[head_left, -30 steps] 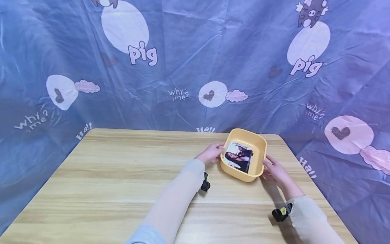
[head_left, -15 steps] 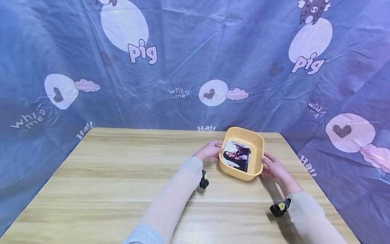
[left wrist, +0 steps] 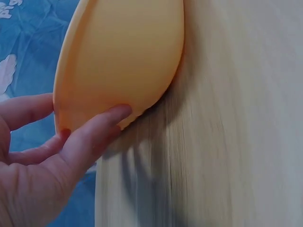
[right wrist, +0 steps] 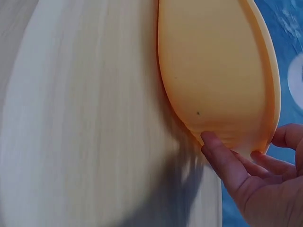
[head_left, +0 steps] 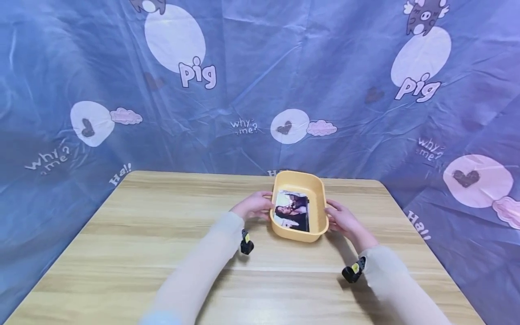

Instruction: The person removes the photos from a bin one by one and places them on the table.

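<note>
A yellow plastic basin (head_left: 300,236) with rounded corners sits between my two hands near the back of the wooden table. Flat on its bottom, toward the left, lies a photo print (head_left: 293,212) of a person in dark clothing. My left hand (head_left: 255,205) grips the left side wall, with fingertips at the rim and against the outside in the left wrist view. On the opposite wall, my right hand (head_left: 346,221) holds the basin the same way, seen close in the right wrist view. Whether the basin's underside touches the table or hangs just above it, I cannot tell.
The wooden table (head_left: 162,216) reaches from the front to a blue printed cloth (head_left: 252,81) hanging behind and at both sides. The basin's far rim is close to the table's back edge. Small black cameras (head_left: 246,243) are strapped at the wrists.
Both hands have carried the basin to the left along the table's back part, and it has turned slightly to face straighter. The photo has stayed inside it.
</note>
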The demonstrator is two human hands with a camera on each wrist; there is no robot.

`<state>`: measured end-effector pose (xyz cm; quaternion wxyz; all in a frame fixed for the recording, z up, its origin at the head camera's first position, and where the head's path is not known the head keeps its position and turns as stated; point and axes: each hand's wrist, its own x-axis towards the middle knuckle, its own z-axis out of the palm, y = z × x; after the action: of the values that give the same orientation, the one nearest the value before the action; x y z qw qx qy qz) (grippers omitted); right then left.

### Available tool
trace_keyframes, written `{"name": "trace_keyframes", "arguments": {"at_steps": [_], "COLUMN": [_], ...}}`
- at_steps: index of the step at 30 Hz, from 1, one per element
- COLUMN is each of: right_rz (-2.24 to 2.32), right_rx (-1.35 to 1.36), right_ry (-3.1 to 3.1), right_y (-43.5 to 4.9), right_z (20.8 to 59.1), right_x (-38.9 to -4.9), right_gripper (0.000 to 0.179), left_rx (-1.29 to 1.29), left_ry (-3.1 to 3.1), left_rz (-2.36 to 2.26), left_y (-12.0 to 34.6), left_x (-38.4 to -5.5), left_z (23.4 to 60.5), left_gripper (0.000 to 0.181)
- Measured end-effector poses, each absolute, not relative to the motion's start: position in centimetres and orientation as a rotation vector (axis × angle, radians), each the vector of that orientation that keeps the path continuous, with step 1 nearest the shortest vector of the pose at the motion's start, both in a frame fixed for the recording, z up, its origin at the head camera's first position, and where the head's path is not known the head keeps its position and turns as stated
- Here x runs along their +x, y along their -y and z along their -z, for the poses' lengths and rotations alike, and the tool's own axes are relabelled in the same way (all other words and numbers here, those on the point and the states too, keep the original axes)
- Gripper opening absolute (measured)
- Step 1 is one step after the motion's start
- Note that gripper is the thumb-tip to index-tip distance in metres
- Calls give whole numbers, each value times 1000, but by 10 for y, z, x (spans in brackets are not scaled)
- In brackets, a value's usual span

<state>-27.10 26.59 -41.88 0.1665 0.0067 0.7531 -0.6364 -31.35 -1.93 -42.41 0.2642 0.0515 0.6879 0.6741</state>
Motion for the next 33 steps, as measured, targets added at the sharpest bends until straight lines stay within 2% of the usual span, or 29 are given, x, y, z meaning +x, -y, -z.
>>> {"name": "trace_keyframes", "arguments": {"at_steps": [12,17,21,33], "right_rz": [1730,1736,1763,1624], "right_rx": [-95,-151,-243,-127], "right_ry": [-2153,-2149,-2097,-2359], "right_y": [-179,-156,-147,-131], "right_z": [426,429,434,418], "right_x": [-280,-275,-272,-273], "right_gripper": [57,60,61,56], "left_rx": [-15,4,9,12], "left_ry": [-1752,-1746,-1772,-1753], "left_rz": [-1963,-1976,-1985,-2027], "left_y": [112,139,152,162], "left_x": [-276,-259,-247,-239], "left_z": [425,424,424,430], "left_gripper": [79,82,82,78]}}
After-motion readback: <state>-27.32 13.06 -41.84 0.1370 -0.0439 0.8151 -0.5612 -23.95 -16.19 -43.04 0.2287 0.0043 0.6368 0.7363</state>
